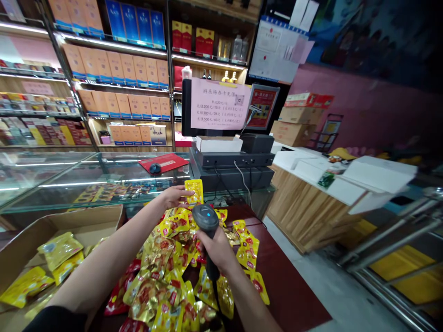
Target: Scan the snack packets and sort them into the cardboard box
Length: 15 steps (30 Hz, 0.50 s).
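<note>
My left hand (pixel 176 197) grips a yellow snack packet (pixel 194 191) by its left side, holding it upright above a heap of packets. In my right hand (pixel 218 247) is a black handheld barcode scanner (pixel 206 218) with a blue light on top. Its head points toward the held packet, with a small gap between them in the picture. Below both hands, many yellow, gold and red snack packets (pixel 152 258) lie piled on a dark red tabletop (pixel 287 276). The scanner's cord runs down over the pile.
An open cardboard box (pixel 104 221) with several packets stands left. Behind are a glass counter (pixel 114 170), a red mouse pad (pixel 164 163) and a dark cash register screen (pixel 187 106) bearing a pink notice. A wooden cabinet (pixel 308 207) and metal rails (pixel 391 244) are at right.
</note>
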Motion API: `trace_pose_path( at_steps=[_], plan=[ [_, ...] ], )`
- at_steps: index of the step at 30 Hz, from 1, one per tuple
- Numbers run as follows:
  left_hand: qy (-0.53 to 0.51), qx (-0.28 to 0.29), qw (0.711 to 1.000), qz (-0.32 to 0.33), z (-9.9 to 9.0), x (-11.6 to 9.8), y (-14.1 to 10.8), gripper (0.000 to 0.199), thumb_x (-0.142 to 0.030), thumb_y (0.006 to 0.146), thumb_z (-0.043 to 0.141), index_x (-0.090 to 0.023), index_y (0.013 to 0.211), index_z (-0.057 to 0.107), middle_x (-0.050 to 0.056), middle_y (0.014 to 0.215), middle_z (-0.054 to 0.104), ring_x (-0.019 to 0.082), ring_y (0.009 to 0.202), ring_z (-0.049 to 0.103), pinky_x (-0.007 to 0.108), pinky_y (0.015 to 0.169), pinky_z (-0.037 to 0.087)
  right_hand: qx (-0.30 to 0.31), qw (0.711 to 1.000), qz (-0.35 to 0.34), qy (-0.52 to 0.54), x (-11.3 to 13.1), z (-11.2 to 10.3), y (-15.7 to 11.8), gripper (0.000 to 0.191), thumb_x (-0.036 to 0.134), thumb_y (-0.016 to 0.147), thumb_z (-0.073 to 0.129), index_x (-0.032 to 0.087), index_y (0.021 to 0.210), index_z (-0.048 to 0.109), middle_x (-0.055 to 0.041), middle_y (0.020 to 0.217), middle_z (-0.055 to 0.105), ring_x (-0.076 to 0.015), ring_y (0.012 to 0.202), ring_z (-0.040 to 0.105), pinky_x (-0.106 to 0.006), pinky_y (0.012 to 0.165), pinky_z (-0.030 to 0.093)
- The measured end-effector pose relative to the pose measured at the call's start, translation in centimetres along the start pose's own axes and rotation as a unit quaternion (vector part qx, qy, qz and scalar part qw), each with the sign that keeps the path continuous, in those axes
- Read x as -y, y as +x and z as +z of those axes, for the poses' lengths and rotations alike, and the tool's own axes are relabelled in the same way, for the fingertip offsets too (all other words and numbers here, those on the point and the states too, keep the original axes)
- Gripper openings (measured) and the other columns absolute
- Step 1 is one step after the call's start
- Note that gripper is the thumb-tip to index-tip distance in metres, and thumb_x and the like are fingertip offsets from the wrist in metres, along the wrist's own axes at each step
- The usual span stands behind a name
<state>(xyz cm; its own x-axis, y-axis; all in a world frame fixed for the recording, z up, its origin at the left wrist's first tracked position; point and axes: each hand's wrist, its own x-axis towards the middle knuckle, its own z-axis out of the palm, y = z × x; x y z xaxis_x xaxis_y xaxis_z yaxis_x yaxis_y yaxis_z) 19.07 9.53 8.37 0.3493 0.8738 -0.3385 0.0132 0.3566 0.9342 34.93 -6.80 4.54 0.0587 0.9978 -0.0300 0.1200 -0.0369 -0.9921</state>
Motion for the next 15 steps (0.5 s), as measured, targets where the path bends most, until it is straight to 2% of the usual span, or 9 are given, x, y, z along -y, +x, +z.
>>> trace_pose_path(
  at_steps=[5, 9, 13, 15],
  plan=[
    [-0.016, -0.004, 1.000, 0.008, 0.7, -0.3, -0.8, 0.046, -0.024, 0.056, 0.083, -0.016, 0.098, 0.065, 0.009, 0.089, 0.069, 0.012, 0.058, 0.059, 0.026, 0.052, 0.052, -0.004, 1.000, -0.008, 0.003, -0.4, 0.0, 0.2, 0.023, 0.041, 0.072, 0.061, 0.019, 0.070, 0.062, 0.0013, 0.048, 0.055, -0.0132, 0.045, 0.049, -0.026, 0.048, 0.039],
    [-0.016, -0.006, 1.000, 0.013, 1.0, -0.4, -1.1, 0.043, -0.026, 0.060, 0.081, -0.014, 0.099, 0.066, 0.010, 0.084, 0.069, 0.013, 0.056, 0.059, 0.025, 0.050, 0.051, -0.004, 1.000, -0.009, 0.011, -0.2, 0.2, 0.0, 0.022, 0.039, 0.072, 0.061, 0.017, 0.073, 0.063, 0.0001, 0.054, 0.058, -0.0140, 0.049, 0.051, -0.026, 0.051, 0.041],
    [-0.001, 0.005, 1.000, 0.007, 0.9, 0.2, -1.1, 0.040, -0.025, 0.059, 0.082, -0.013, 0.093, 0.067, 0.007, 0.076, 0.067, 0.008, 0.049, 0.054, 0.021, 0.045, 0.048, -0.057, 0.995, -0.057, 0.054, 1.0, -0.2, 0.6, 0.023, 0.029, 0.066, 0.066, 0.017, 0.085, 0.064, -0.0017, 0.080, 0.067, -0.0156, 0.073, 0.058, -0.026, 0.069, 0.045],
    [0.009, 0.009, 1.000, -0.008, 0.8, 0.7, -1.2, 0.039, -0.024, 0.056, 0.083, -0.014, 0.090, 0.067, 0.005, 0.076, 0.067, 0.007, 0.049, 0.052, 0.021, 0.048, 0.049, -0.084, 0.992, -0.040, 0.091, 1.7, -0.7, 1.4, 0.024, 0.025, 0.062, 0.068, 0.017, 0.084, 0.064, 0.0001, 0.078, 0.065, -0.0142, 0.074, 0.057, -0.025, 0.071, 0.044]
  ],
)
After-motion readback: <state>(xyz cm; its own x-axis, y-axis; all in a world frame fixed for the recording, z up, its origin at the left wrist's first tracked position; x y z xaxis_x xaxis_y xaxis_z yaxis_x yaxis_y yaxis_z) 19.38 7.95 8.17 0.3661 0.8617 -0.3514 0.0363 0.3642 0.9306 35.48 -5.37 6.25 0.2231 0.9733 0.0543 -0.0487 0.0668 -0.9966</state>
